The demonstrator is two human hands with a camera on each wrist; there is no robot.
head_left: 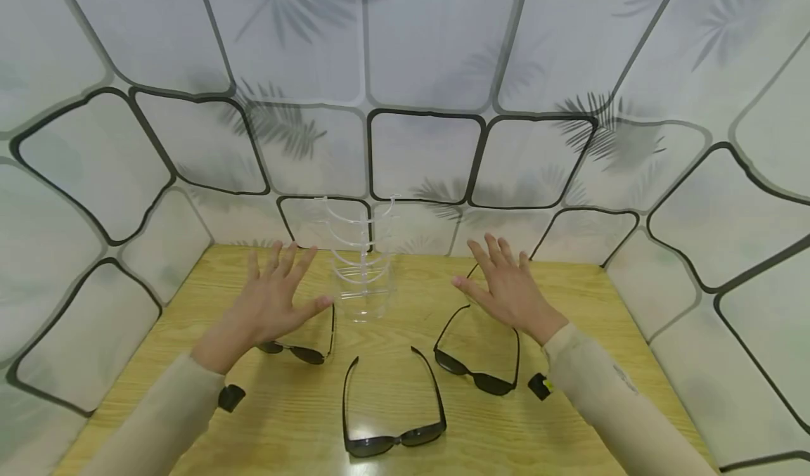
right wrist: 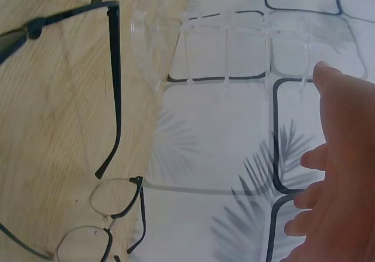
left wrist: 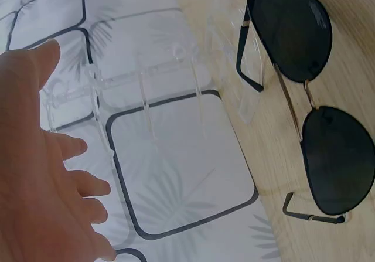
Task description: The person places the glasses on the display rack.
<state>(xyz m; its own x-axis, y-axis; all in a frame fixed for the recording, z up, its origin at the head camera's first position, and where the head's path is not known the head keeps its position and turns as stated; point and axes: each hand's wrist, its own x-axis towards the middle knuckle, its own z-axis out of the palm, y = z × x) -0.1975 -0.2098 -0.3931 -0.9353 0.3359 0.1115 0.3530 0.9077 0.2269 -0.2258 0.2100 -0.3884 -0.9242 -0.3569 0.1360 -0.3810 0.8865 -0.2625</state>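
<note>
My left hand (head_left: 268,311) is spread with straight fingers above the table, holding nothing. Below it lie aviator sunglasses (head_left: 308,356) with dark lenses and thin metal frames, partly hidden by the hand. Palm down, my right hand (head_left: 511,293) also hovers with fingers extended. Beneath that hand are black sunglasses (head_left: 490,383), temples pointing away. Half-rimmed clear eyeglasses (right wrist: 111,215) appear in the right wrist view; in the head view the right hand mostly covers them. Between the hands stands a clear plastic eyewear display rack (head_left: 363,293) with several curved tiers and no glasses on it.
Another pair of black sunglasses (head_left: 396,442) lies unfolded at the front middle of the wooden table (head_left: 285,427). Patterned fabric walls (head_left: 424,156) close off the back and both sides. Small black devices (head_left: 540,386) are at both wrists.
</note>
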